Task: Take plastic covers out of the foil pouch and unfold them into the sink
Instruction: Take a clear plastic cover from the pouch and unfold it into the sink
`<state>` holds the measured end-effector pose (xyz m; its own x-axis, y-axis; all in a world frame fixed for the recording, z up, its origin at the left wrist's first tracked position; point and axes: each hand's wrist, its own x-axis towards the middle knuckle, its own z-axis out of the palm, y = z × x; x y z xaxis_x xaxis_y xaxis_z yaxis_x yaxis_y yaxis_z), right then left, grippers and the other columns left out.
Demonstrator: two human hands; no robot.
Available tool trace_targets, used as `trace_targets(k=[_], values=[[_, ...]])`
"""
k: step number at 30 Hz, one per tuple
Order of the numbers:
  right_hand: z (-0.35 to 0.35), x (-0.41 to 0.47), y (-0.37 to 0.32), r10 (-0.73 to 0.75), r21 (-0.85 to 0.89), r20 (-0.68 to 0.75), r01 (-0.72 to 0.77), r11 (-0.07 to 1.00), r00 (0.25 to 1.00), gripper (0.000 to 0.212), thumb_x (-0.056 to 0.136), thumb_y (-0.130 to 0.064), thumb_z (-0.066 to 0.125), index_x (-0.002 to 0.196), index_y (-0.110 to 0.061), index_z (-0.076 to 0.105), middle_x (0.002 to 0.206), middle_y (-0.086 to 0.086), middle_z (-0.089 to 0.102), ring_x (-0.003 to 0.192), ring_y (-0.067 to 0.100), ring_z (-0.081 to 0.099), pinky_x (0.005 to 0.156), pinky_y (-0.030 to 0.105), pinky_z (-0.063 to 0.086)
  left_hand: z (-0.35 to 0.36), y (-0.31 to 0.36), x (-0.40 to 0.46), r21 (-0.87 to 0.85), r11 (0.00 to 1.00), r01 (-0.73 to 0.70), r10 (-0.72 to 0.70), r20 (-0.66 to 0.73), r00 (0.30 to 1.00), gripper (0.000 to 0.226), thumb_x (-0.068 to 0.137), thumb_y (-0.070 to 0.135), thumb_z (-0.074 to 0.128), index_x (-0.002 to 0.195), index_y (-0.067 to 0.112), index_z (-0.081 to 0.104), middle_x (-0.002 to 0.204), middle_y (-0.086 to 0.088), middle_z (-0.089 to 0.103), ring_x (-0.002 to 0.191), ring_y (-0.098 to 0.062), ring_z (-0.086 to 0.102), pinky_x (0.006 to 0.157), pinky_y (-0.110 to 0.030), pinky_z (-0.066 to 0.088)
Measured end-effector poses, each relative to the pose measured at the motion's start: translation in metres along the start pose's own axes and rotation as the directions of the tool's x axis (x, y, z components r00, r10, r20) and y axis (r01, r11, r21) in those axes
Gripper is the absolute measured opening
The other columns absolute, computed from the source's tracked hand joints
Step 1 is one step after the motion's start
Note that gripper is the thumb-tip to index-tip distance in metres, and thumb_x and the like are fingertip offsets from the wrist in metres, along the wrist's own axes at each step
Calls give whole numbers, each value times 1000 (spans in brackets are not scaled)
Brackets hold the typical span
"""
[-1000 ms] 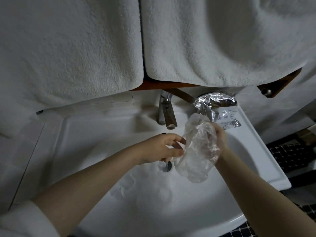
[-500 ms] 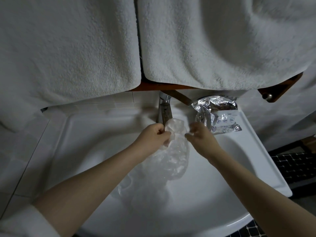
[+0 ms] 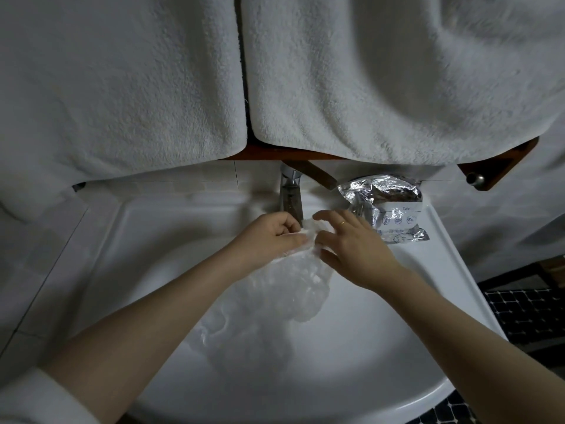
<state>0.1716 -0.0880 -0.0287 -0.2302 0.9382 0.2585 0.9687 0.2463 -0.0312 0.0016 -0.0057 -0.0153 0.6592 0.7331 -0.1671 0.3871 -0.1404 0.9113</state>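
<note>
Pinching crinkled clear plastic cover (image 3: 293,286), both hands above glossy sink (image 3: 397,347).

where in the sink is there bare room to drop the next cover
Free: the left half of the sink, between its left rim and the left arm, and the near right of the bowl. Crowded: by the faucet where both hands work a plastic cover, and the back right ledge under the foil pouch.
</note>
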Motion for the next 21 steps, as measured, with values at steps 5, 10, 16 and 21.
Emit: trace_targets(k=[5,10,16,21], values=[[-17,-5,19,-26,137,-27,29,990,999,16,77,-25,66,70,-11,63,82,0,63,76,24,60,66,31,43,-7,-11,0,348,933,93,-79,-56,995,14,85,16,64,95,20,57,92,6,59,81,-11,56,61,-20,44],[-40,-9,18,-16,393,-11,19,919,1000,19,77,-28,68,74,-10,61,66,-19,44,64,8,48,57,18,35,-16,-23,5,425,876,227,-160,-189,969,30,82,30,70,103,18,52,100,-1,57,82,-13,52,62,-21,41],[-37,-3,16,251,400,-70,-204,894,965,32,82,-8,68,114,-8,62,84,2,61,77,20,56,67,26,38,-6,15,-10,-190,972,135,-145,-38,989,49,82,44,63,123,21,50,95,13,61,83,-5,58,71,-16,44],[-37,9,20,433,376,-199,-339,862,879,16,82,-3,63,96,-2,69,91,13,70,83,31,63,67,22,34,3,14,-14,-83,995,47,-48,-13,999,93,68,27,82,143,31,27,122,8,57,104,-7,59,89,-21,46]])
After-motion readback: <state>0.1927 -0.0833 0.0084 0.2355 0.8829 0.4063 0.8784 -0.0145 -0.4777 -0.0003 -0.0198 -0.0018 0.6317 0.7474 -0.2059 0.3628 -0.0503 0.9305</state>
